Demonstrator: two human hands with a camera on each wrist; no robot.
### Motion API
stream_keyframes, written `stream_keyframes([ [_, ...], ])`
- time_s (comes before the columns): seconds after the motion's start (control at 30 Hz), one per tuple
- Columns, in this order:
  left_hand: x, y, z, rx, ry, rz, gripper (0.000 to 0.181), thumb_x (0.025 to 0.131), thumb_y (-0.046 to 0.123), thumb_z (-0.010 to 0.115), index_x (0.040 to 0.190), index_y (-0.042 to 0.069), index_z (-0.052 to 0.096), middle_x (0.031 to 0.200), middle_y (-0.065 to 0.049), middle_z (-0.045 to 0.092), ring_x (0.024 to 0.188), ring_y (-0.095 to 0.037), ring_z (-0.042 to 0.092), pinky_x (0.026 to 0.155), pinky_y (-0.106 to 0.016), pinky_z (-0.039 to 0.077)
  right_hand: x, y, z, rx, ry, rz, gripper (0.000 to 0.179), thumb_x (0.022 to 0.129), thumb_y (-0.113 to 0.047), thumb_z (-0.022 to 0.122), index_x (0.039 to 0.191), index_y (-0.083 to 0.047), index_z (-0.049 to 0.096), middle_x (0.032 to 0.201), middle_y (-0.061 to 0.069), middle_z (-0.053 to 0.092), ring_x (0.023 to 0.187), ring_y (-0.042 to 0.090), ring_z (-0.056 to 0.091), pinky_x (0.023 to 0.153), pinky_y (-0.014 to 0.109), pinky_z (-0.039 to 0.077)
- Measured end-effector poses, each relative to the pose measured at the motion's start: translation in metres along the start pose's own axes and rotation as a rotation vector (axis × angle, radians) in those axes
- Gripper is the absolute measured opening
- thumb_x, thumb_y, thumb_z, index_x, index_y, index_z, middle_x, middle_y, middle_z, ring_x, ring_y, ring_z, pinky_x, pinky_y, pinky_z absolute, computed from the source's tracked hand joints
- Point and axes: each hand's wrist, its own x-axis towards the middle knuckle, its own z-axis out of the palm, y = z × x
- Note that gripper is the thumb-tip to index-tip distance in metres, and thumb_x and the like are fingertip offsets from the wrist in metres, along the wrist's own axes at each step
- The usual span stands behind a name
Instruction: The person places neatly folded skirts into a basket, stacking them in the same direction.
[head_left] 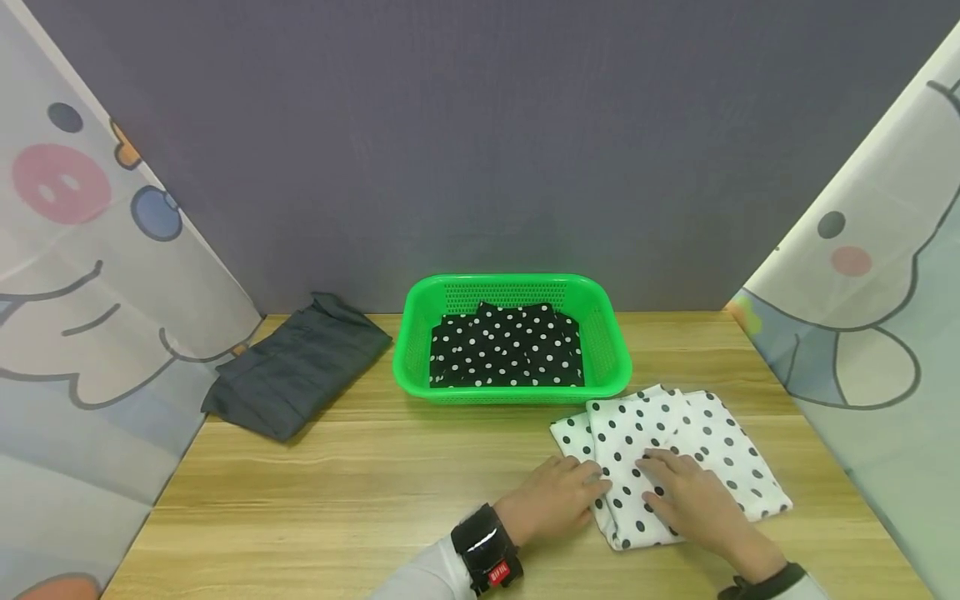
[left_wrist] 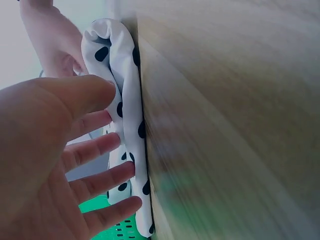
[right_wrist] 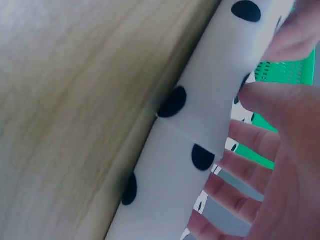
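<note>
A white cloth with black polka dots lies folded in layers on the right part of the table. My left hand is at its left edge, and in the left wrist view the spread fingers reach the folded side. On top of the cloth rests my right hand, its fingers spread over the dotted fabric. From the right wrist view, the thumb and fingers lie along the upper layer of the fold.
Behind the hands, a green plastic basket holds a folded black cloth with white dots. A dark grey folded cloth lies at the back left of the wooden table. A grey panel and printed side sheets enclose the table.
</note>
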Motion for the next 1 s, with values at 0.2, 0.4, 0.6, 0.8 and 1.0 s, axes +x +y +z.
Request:
stream_keyframes([
  [0.2, -0.003, 0.000, -0.001, 0.004, -0.007, -0.011, 0.041, 0.088, 0.033, 0.056, 0.129, 0.027, 0.051, 0.125, 0.008, 0.050, 0.109, -0.010, 0.051, 0.091, -0.026, 0.043, 0.001, 0.007, -0.002, 0.010, 0.031, -0.002, 0.035, 0.078, -0.021, 0.070, 0.111, -0.010, 0.063, 0.114, 0.012, 0.060, 0.101, 0.032, 0.059, 0.083, 0.049, 0.048],
  [0.4, -0.009, -0.003, -0.004, -0.033, -0.028, -0.039, 0.037, 0.089, 0.032, 0.055, 0.126, 0.026, 0.054, 0.125, 0.008, 0.051, 0.110, -0.010, 0.050, 0.093, -0.027, 0.043, -0.001, 0.023, -0.006, 0.002, 0.056, 0.063, 0.036, 0.078, -0.019, 0.070, 0.111, -0.005, 0.064, 0.115, 0.018, 0.059, 0.103, 0.037, 0.056, 0.085, 0.053, 0.045],
  [0.6, -0.016, -0.008, -0.005, -0.052, -0.028, -0.054, 0.035, 0.089, 0.031, 0.056, 0.123, 0.026, 0.056, 0.123, 0.008, 0.053, 0.109, -0.010, 0.051, 0.090, -0.026, 0.044, -0.006, 0.041, -0.005, -0.031, 0.083, 0.119, 0.037, 0.079, -0.019, 0.068, 0.109, 0.000, 0.061, 0.114, 0.023, 0.057, 0.101, 0.043, 0.054, 0.085, 0.056, 0.043],
  [0.8, -0.020, -0.012, -0.004, -0.068, -0.025, -0.068, 0.033, 0.088, 0.026, 0.056, 0.121, 0.026, 0.058, 0.120, 0.008, 0.055, 0.107, -0.010, 0.053, 0.089, -0.027, 0.044, -0.012, 0.051, -0.005, -0.039, 0.063, 0.141, 0.038, 0.080, -0.018, 0.066, 0.111, 0.001, 0.060, 0.113, 0.026, 0.056, 0.097, 0.046, 0.054, 0.079, 0.057, 0.045],
  [1.0, -0.023, -0.015, -0.003, -0.080, -0.025, -0.079, 0.032, 0.087, 0.023, 0.056, 0.119, 0.025, 0.059, 0.118, 0.008, 0.056, 0.105, -0.010, 0.053, 0.089, -0.028, 0.045, -0.013, 0.052, -0.005, -0.031, -0.024, 0.193, 0.038, 0.082, -0.020, 0.063, 0.113, 0.002, 0.060, 0.110, 0.024, 0.059, 0.096, 0.045, 0.056, 0.078, 0.056, 0.046],
])
